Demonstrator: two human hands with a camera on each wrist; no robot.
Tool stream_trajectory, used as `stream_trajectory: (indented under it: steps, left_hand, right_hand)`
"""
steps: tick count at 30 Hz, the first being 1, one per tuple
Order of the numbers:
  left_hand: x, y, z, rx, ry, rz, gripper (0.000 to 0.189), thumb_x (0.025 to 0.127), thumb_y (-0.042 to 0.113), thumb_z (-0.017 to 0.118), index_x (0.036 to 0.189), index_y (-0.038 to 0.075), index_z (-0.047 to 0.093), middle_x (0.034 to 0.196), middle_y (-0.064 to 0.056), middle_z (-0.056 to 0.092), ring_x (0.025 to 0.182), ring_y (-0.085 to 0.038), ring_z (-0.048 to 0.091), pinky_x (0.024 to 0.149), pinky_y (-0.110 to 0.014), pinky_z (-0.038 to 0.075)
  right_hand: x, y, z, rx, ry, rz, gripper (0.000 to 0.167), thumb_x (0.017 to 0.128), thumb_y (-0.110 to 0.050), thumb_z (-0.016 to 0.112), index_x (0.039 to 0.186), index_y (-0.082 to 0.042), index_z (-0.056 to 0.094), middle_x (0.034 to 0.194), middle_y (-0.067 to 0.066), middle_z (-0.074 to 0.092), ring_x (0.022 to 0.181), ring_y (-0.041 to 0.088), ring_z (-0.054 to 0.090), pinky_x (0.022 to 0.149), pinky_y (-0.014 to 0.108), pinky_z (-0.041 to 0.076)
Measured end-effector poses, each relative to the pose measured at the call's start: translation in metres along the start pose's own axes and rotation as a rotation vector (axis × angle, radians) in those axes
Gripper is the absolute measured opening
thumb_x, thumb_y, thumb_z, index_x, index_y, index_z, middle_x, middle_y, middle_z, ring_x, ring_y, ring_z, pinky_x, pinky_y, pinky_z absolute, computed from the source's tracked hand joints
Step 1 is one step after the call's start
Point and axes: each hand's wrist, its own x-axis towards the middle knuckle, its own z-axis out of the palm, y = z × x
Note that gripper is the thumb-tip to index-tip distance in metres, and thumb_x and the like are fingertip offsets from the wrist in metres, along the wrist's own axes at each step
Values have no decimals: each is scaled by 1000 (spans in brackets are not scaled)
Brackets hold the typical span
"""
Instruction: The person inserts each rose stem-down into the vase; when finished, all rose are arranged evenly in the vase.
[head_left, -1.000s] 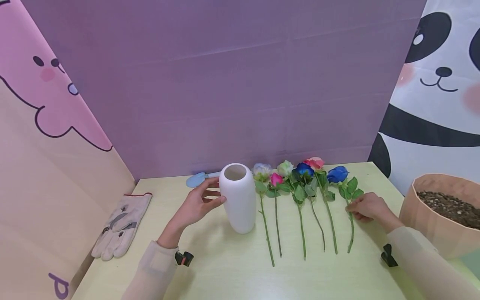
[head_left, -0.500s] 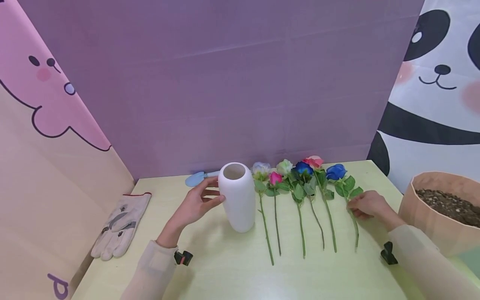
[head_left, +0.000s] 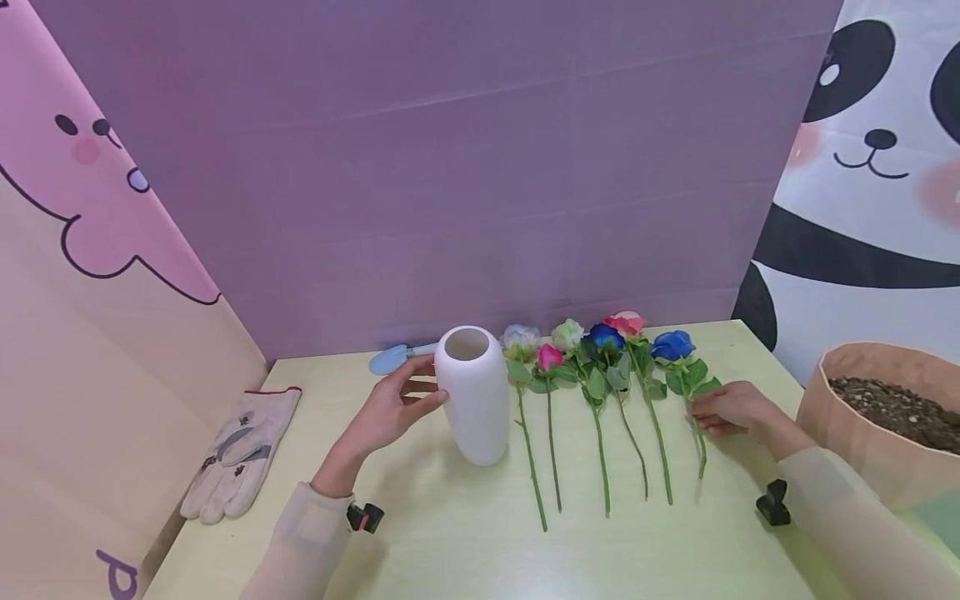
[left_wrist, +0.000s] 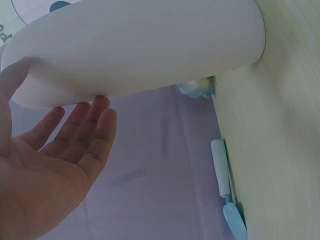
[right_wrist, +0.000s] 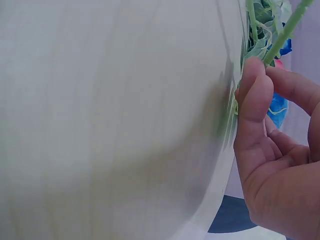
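Note:
A white vase (head_left: pixel 474 400) stands upright near the middle of the table. My left hand (head_left: pixel 390 414) holds its left side, thumb in front and fingertips behind; the left wrist view shows the thumb (left_wrist: pixel 17 75) and fingertips touching the vase wall. At the right, my right hand (head_left: pixel 738 412) pinches the green stem of a blue rose (head_left: pixel 673 345) between thumb and fingers. The stem (right_wrist: pixel 287 35) stands out sharply in the right wrist view, slightly off the table. Between vase and right hand lie several flowers, among them a magenta rose (head_left: pixel 550 357) and a white-green one (head_left: pixel 567 334).
Behind the vase lies a light-blue trowel (head_left: pixel 390 359). Work gloves (head_left: pixel 243 454) rest at the table's left edge. A peach pot (head_left: pixel 847 433) of soil stands at the right. A purple backdrop (head_left: pixel 450 183) rises along the table's far edge.
My right hand has lifted the blue rose's stem slightly, and the stem's lower end has swung and risen off the table. The left hand and vase stay in place.

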Motion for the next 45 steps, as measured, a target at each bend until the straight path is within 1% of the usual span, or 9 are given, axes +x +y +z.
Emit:
stream_trajectory:
  steps: [4, 12, 18, 23, 26, 31, 36, 40, 45]
  left_hand:
    - [0, 0, 0, 7, -2, -5, 59, 92, 37, 72, 145, 29, 46, 137, -3, 57, 120, -27, 64, 93, -37, 59]
    - [0, 0, 0, 12, -4, -12, 59, 92, 38, 72, 145, 31, 46, 137, -2, 57, 121, -26, 64, 93, -38, 59]
    - [0, -1, 0, 15, -2, -4, 59, 92, 37, 72, 145, 30, 46, 137, -3, 57, 120, -27, 64, 93, -38, 59]
    - [1, -1, 0, 15, -3, 2, 60, 92, 37, 72, 145, 29, 46, 137, -3, 57, 120, -27, 64, 92, -38, 59]
    - [1, -1, 0, 13, -4, -4, 60, 92, 38, 72, 145, 30, 46, 137, -3, 57, 120, -27, 64, 92, -38, 59]
    - [1, 0, 0, 5, -4, -10, 60, 91, 38, 73, 144, 30, 46, 137, -3, 57, 120, -27, 64, 92, -38, 59]
    - [0, 0, 0, 5, -4, -9, 59, 92, 38, 72, 144, 31, 46, 136, -2, 57, 120, -27, 64, 92, -38, 59]
    - [0, 0, 0, 6, -5, -13, 59, 91, 38, 73, 144, 31, 46, 136, -3, 56, 121, -28, 63, 92, -39, 59]
    - [1, 0, 0, 7, -3, -18, 60, 91, 38, 73, 144, 31, 46, 137, -2, 56, 121, -27, 63, 92, -38, 59]
  right_hand:
    - [0, 1, 1, 50, -18, 15, 41, 99, -17, 61, 125, 15, 54, 78, -5, 71, 70, 5, 68, 66, 24, 60]
    - [-1, 0, 3, 66, -42, 11, 55, 100, -19, 60, 138, 16, 43, 79, -7, 70, 71, 4, 66, 67, 22, 59]
    - [-1, 0, 2, 96, -55, -5, 52, 99, -18, 62, 136, 14, 48, 80, -7, 70, 70, 3, 65, 66, 22, 59]
    - [0, 2, 0, 125, -34, -7, 46, 97, -18, 64, 131, 12, 54, 83, -9, 72, 74, 2, 67, 69, 22, 60]
    - [-1, 2, 0, 143, -28, -8, 47, 97, -19, 65, 130, 11, 55, 84, -10, 72, 75, 2, 68, 70, 22, 60]
    - [0, 3, 0, 160, -29, -18, 52, 96, -21, 67, 133, 12, 52, 85, -11, 74, 76, 1, 69, 71, 21, 60]
    - [-1, 3, 1, 148, -33, -39, 58, 96, -22, 68, 136, 14, 48, 86, -11, 74, 78, 1, 70, 72, 21, 60]
    - [0, 4, 1, 139, -41, -45, 60, 97, -22, 65, 139, 15, 44, 88, -11, 73, 79, 1, 69, 73, 22, 60]
    - [2, 4, 2, 163, -59, -43, 60, 99, -23, 63, 141, 14, 40, 90, -11, 73, 80, 1, 70, 74, 22, 60]
